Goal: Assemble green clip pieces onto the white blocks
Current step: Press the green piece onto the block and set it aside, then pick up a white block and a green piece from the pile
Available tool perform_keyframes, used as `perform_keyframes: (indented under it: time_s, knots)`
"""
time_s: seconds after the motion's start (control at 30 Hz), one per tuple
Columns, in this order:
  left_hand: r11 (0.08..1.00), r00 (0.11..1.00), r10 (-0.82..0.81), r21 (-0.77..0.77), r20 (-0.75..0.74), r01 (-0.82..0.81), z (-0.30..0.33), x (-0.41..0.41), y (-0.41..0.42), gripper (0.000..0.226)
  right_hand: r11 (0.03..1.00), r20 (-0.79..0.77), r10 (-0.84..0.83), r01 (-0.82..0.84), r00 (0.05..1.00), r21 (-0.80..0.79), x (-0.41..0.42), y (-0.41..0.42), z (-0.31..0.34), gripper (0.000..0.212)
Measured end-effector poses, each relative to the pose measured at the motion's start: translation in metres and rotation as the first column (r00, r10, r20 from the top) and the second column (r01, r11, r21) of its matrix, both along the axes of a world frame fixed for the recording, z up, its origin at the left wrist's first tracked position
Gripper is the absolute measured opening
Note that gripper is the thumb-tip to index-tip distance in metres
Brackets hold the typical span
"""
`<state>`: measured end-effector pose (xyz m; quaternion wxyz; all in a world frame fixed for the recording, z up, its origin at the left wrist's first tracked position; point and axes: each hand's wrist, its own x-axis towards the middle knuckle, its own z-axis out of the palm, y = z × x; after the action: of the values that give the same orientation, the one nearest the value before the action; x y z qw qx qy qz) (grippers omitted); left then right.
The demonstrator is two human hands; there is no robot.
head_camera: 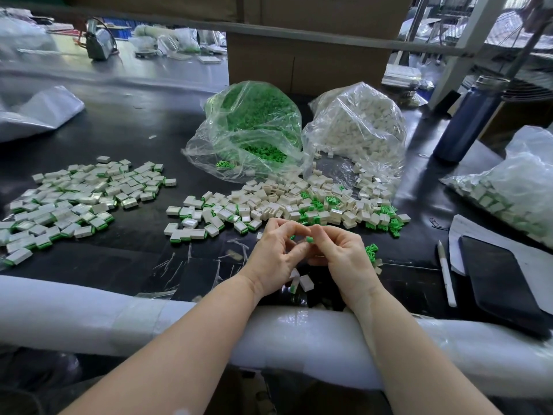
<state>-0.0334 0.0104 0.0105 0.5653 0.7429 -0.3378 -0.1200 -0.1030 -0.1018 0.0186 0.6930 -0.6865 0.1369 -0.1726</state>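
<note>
Both hands work close together above the near edge of the black tabletop (125,265), forearms resting on a white padded roll (89,319) along that edge. The left hand (276,259) has its fingers curled; a sliver of green shows between thumb and forefinger, but what it holds is mostly hidden. The right hand (344,256) has its fingers pinched on a small green clip piece (309,240) at the fingertips, touching the left hand's fingers.

Directly beyond the hands lies a loose heap of white blocks (278,202) mixed with green clips (386,217), spread across the middle of the tabletop. A separate pile of assembled blocks (74,199), white with green edges, lies toward the left edge. Two or three blocks (302,283) lie beneath the wrists near the near edge.

Toward the far edge stand two clear plastic bags side by side: the bag of green clips (254,124) on the left, the bag of white blocks (359,124) on the right, both open toward the heap.

At the right edge: a dark phone (499,283) on white paper, a white pen (447,274) beside it, another filled bag (514,190), and a dark blue bottle (469,121).
</note>
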Motion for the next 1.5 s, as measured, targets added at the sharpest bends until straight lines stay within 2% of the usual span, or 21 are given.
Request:
perform_keyframes:
  time_s: [0.07,0.27,0.4,0.53,0.7,0.83,0.97,1.1,1.23,1.5]
  knots:
    - [0.999,0.999,0.030,0.021,0.011,-0.030,-0.001,0.001,0.000,0.010,0.997,0.009,-0.057,0.057,0.998,-0.055,-0.001,-0.002,0.000,0.011]
    - [0.995,0.997,0.057,0.077,0.055,-0.061,-0.002,0.002,-0.001,0.010,0.924,0.080,-0.136,0.155,0.988,-0.350,-0.002,-0.003,0.001,0.023]
    - [0.993,0.995,0.054,0.102,0.083,-0.062,-0.002,0.001,-0.001,0.012,0.857,0.047,-0.158,0.161,0.986,-0.490,0.000,-0.004,-0.001,0.011]
    - [0.995,0.998,0.061,0.075,0.009,-0.062,-0.003,0.001,0.000,0.010,0.852,0.040,-0.159,0.158,0.986,-0.499,0.000,-0.004,-0.001,0.009]
    - [0.968,0.967,0.248,-0.031,-0.053,-0.250,-0.003,0.003,0.001,0.012,0.830,0.052,-0.294,0.282,0.954,-0.481,0.001,-0.009,-0.004,0.013]
    - [0.834,0.842,0.539,-0.122,-0.032,-0.538,-0.003,0.011,0.007,0.019,0.813,0.043,-0.360,0.336,0.932,-0.474,0.002,-0.012,-0.006,0.008]
    - [0.700,0.704,0.709,-0.082,-0.044,-0.709,-0.002,0.022,0.016,0.025,0.791,0.043,-0.401,0.370,0.915,-0.487,0.002,-0.014,-0.007,0.009]
    - [0.699,0.702,0.712,0.063,0.023,-0.712,-0.003,0.024,0.015,0.038,0.770,0.016,-0.462,0.409,0.887,-0.490,0.002,-0.017,-0.008,0.010]
    - [0.708,0.728,0.679,0.182,0.094,-0.683,-0.003,0.022,0.014,0.041,0.743,0.006,-0.489,0.420,0.872,-0.522,0.001,-0.019,-0.009,0.012]
    - [0.703,0.746,0.634,0.251,0.205,-0.666,-0.003,0.018,0.012,0.042,0.680,-0.022,-0.504,0.381,0.863,-0.627,0.002,-0.019,-0.009,0.009]
